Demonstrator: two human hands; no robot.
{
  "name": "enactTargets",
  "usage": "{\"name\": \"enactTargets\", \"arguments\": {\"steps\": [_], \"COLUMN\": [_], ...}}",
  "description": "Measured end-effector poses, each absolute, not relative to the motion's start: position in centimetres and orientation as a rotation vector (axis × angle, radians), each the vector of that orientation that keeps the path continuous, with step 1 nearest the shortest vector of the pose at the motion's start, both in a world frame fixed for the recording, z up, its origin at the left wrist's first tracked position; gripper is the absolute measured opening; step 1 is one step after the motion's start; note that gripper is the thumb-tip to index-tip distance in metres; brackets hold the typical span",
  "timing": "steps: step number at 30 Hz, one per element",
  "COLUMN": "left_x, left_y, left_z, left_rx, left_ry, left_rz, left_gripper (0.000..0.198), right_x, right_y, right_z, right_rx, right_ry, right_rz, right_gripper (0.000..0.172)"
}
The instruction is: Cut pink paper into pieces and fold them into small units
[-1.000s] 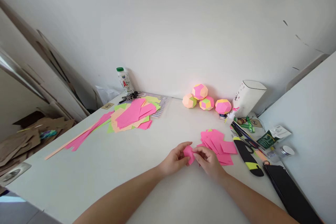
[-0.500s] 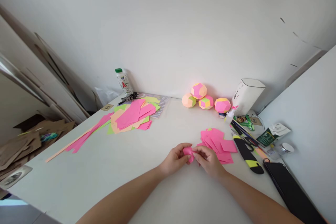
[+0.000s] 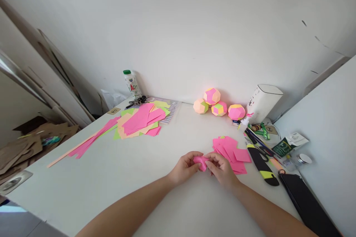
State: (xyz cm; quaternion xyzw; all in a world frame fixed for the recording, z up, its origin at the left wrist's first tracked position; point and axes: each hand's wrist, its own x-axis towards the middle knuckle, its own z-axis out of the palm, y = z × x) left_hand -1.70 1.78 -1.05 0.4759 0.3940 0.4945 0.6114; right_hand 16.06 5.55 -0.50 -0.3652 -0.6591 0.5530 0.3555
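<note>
A small folded pink paper piece [image 3: 201,162] is pinched between both hands just above the white table [image 3: 111,177]. My left hand [image 3: 184,169] grips its left side with curled fingers. My right hand [image 3: 222,169] grips its right side, fingers closed on it. Right beside my right hand lies a loose pile of pink paper squares [image 3: 230,149].
A spread of pink, orange and green paper sheets [image 3: 140,120] lies at the far left with long strips [image 3: 83,147]. Several paper balls [image 3: 218,106] sit by the wall near a white box [image 3: 263,103]. A bottle [image 3: 131,84], keys, pens, a black-yellow knife [image 3: 263,164] and a dark case [image 3: 308,205] lie around.
Both hands stay together on the pink piece; the fingers have shifted slightly and the piece looks more folded. The view has shifted a little.
</note>
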Motion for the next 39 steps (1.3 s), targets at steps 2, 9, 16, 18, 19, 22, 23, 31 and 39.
{"name": "enactTargets", "arguments": {"steps": [2,9,16,18,19,22,23,31,39], "left_x": [-1.74,-1.85,-1.69,-1.70,-1.70,-1.73,-1.74,-1.72,-1.62], "left_y": [1.77,1.86,1.91,1.91,1.91,1.90,1.89,1.78,1.85], "left_z": [-1.23,-1.47,-1.01,-0.90,-0.86,-0.76,-0.74,-0.79,-0.80], "left_rx": [1.106,1.145,1.168,1.175,1.176,1.169,1.165,1.160,1.157], "left_ry": [0.933,0.955,0.907,0.912,0.909,0.891,0.890,0.923,0.932], "left_rz": [1.142,1.133,1.137,1.130,1.129,1.129,1.129,1.129,1.126], "left_gripper": [0.043,0.040,0.036,0.034,0.033,0.031,0.031,0.034,0.035], "right_x": [16.07,16.08,16.09,16.12,16.11,16.03,15.98,15.91,15.86], "right_y": [5.57,5.66,5.66,5.62,5.58,5.44,5.39,5.36,5.38], "right_z": [-0.59,-0.99,-0.98,-0.86,-0.77,-0.44,-0.34,-0.71,-0.50], "right_rx": [-0.928,-0.891,-0.900,-0.914,-0.921,-0.924,-0.922,-0.933,-0.936], "right_ry": [-1.700,-1.735,-1.769,-1.775,-1.773,-1.769,-1.770,-1.795,-1.815], "right_rz": [1.450,1.471,1.434,1.420,1.414,1.420,1.423,1.375,1.360], "right_gripper": [0.025,0.025,0.027,0.028,0.028,0.030,0.030,0.030,0.030]}}
